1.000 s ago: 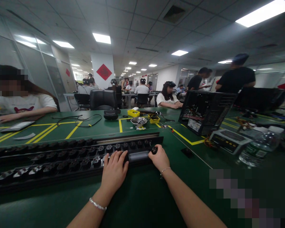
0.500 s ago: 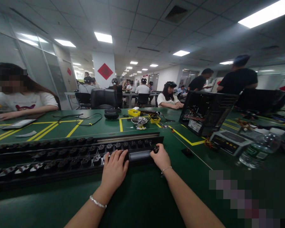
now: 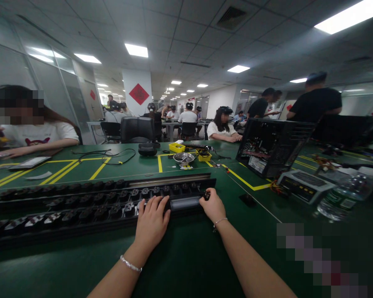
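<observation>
A long black tray (image 3: 81, 229) with rows of small round black parts lies across the green table (image 3: 186, 256) in front of me. My left hand (image 3: 151, 223) rests flat on the tray's near row, fingers spread over the parts. My right hand (image 3: 213, 205) sits at the tray's right end, its fingertips pinching one small black part (image 3: 207, 194). Between my hands a bare stretch of the tray's near rail (image 3: 185, 203) shows.
An open computer case (image 3: 272, 145), a flat grey device (image 3: 304, 186) and a water bottle (image 3: 345, 194) stand at right. Yellow bins (image 3: 176, 147) and a metal bowl (image 3: 183, 157) sit mid-table, cables (image 3: 112, 155) beyond. A seated person's arm (image 3: 34, 147) rests at far left; other people work behind.
Both hands stay on the tray. The right hand has shifted slightly at the tray's end, still pinching the small part. The view drifted a little.
</observation>
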Motion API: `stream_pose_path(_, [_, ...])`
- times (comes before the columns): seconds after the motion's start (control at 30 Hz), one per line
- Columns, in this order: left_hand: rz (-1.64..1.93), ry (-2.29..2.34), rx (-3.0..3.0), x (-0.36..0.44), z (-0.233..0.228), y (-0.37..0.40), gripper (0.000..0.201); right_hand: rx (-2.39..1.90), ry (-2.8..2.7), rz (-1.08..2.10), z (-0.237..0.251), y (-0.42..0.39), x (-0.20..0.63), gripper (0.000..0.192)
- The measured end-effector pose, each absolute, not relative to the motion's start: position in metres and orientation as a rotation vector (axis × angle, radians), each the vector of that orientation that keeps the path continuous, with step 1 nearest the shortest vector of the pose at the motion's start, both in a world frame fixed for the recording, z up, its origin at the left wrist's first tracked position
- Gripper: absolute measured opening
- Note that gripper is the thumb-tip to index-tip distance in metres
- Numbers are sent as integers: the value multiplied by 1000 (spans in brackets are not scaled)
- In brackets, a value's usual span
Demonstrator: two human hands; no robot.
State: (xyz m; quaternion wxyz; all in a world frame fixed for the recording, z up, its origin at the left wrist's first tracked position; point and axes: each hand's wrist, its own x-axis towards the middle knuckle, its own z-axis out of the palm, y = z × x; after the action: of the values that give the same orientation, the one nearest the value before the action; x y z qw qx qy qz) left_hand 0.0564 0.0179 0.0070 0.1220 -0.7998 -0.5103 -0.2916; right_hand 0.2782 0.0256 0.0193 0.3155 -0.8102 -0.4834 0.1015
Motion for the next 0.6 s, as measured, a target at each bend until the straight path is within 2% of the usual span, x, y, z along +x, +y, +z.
stream_pose_path(0.6, [-833, -1492, -2345, 55, 7, 18, 40, -2098, -1260, 294, 18, 26, 285, 33])
